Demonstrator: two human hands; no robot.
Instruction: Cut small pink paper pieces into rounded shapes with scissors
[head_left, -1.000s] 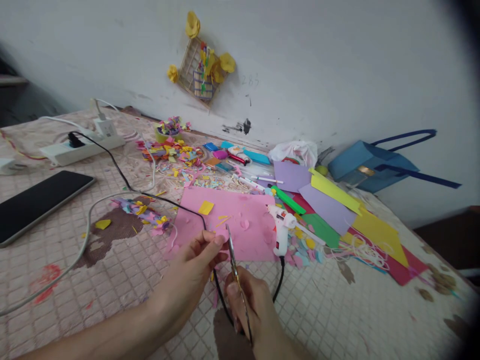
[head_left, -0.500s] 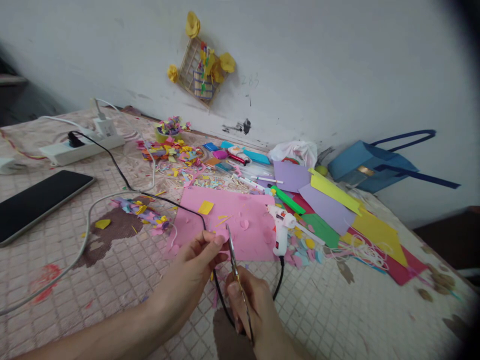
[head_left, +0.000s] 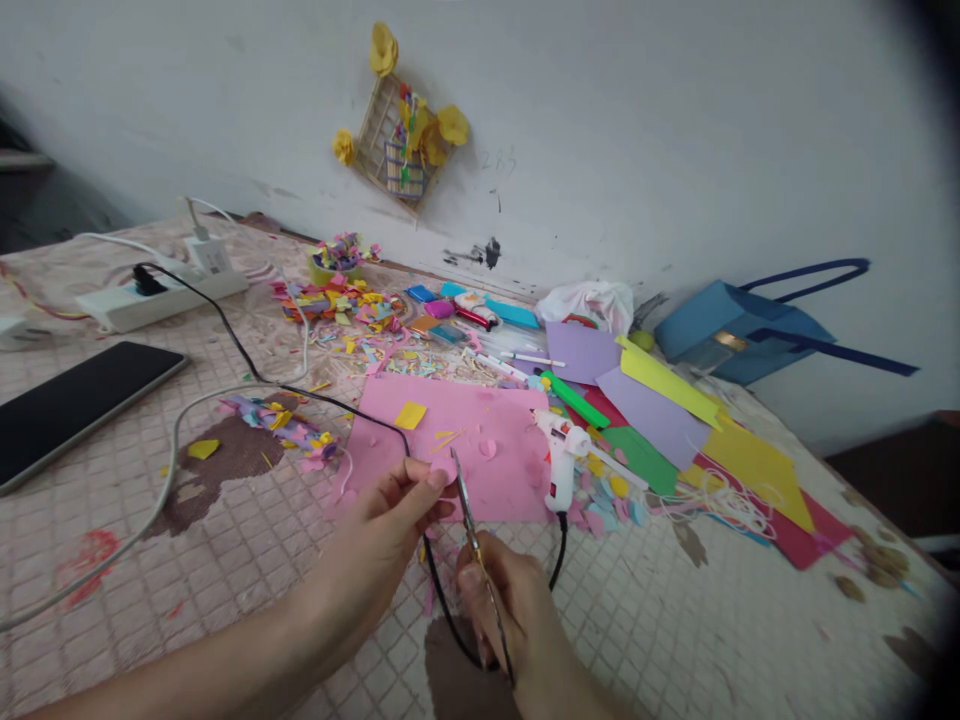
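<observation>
Between thumb and fingers, my left hand (head_left: 397, 520) pinches a small pink paper piece (head_left: 444, 468). My right hand (head_left: 510, 610) is wrapped round a pair of scissors (head_left: 466, 515), whose blades point away from me and lie right beside the pink piece. Whether the blades touch the paper I cannot tell. Beneath and beyond both hands lies a pink sheet (head_left: 390, 390) with a yellow paper square (head_left: 411, 415) and small scraps on it. A white glue gun (head_left: 561, 465) rests at the sheet's right edge, its black cord running below my hands.
Coloured paper sheets (head_left: 652, 410), a green cutter (head_left: 574, 400) and white string (head_left: 724, 505) lie to the right. On the left are a phone (head_left: 86, 405), a power strip (head_left: 161, 300) and cables. Paper scraps (head_left: 337, 300) pile at the back; a blue bag (head_left: 739, 330) leans near the wall.
Both hands stay almost in place. The scissors and my right hand have shifted very slightly; the pink piece remains pinched in my left hand.
</observation>
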